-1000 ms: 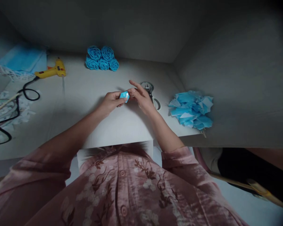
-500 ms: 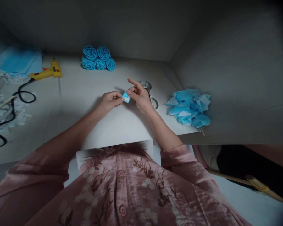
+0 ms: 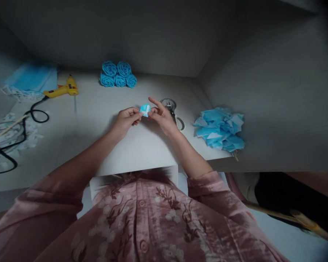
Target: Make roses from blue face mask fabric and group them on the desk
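Observation:
A small folded piece of blue and white fabric (image 3: 144, 109), like face-mask material, is held above the white table (image 3: 136, 153). My left hand (image 3: 128, 119) pinches its left side between thumb and fingers. On the right side, my right hand (image 3: 161, 117) grips it between thumb and fingers, with the index finger stretched out. Just beyond my right hand lie a pair of scissors (image 3: 181, 123) with pale handles and a round clear roll, perhaps tape (image 3: 168, 104); both are partly covered by the hand.
Several blue rolled rosettes (image 3: 120, 74) are stacked at the back. Leftward are a yellow glue gun (image 3: 64, 88) with a black cord, blue face masks (image 3: 34, 78) and white scraps (image 3: 30, 136). Folded blue pieces (image 3: 220, 129) lie at the right, beside the grey side wall (image 3: 276, 109).
The folded piece has been turned and shows more of its white fold. My right fingers have shifted on its edge. The whole view has moved slightly.

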`<state>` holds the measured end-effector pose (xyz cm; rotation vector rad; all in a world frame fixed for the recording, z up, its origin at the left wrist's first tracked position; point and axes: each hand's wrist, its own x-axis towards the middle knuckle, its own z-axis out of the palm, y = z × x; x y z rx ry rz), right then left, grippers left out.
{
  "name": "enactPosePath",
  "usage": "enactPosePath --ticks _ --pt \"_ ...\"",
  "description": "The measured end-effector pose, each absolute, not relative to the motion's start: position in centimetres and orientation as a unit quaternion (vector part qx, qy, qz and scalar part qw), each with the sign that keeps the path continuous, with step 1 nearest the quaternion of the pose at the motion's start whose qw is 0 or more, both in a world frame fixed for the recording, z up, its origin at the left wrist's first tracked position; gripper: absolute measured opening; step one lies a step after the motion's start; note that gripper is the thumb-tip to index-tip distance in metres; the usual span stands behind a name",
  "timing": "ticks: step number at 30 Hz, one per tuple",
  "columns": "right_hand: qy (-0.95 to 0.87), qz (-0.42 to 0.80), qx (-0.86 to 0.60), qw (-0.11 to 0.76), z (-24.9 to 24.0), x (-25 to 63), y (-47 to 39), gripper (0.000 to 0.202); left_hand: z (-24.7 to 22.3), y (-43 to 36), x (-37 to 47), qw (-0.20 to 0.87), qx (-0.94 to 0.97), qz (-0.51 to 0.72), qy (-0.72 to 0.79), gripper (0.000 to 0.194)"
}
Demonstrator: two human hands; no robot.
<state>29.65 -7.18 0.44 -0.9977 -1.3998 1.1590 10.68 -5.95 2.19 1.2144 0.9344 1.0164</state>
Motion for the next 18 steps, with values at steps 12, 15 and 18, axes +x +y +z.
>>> enactPosePath --ticks 12,15,18 --pt "-0.636 0.455 -0.393 0.483 -0.14 29.72 -6.78 0.079 2.09 -5.33 10.33 0.619 0.509 0.439 0.405 0.014" --pt "-0.620 0.470 -0.400 0.485 0.11 29.70 -6.90 0.076 1.84 -5.19 10.32 0.617 0.500 0.454 0.404 0.016" --pt "-0.595 0.501 -0.388 0.495 0.20 29.61 -7.00 0.079 1.54 -5.07 10.40 0.622 0.495 0.458 0.398 0.019"
